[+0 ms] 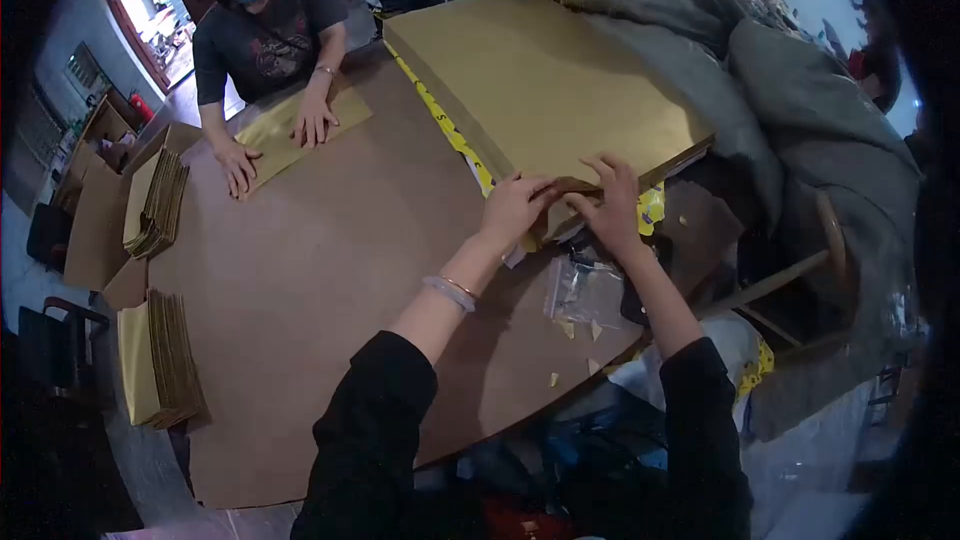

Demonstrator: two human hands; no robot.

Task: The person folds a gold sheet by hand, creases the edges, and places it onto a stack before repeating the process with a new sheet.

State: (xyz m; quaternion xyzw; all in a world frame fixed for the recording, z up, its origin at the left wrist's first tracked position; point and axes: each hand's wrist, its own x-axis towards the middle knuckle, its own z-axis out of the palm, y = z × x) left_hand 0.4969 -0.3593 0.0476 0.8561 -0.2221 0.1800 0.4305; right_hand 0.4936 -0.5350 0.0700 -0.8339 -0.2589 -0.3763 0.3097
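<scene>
A thick stack of large gold sheets (550, 70) lies on the table, its near corner towards me. My left hand (515, 208) is closed on the edge of gold sheet at that corner, thumb and fingers bent around it. My right hand (612, 205) grips the same edge just to the right, its fingers curved and partly spread over the top. Between the hands the edge bends up a little. How many sheets they hold cannot be made out. Yellow printed wrapping (652, 208) shows under the stack.
Across the brown table (330, 320) a co-worker presses both hands on a folded gold sheet (300, 130). Bundles of folded gold pieces (160, 360) and a cardboard box (95, 225) stand left. A clear plastic bag (585, 288) and scraps lie near me; grey-green cloth (800, 110) is heaped right.
</scene>
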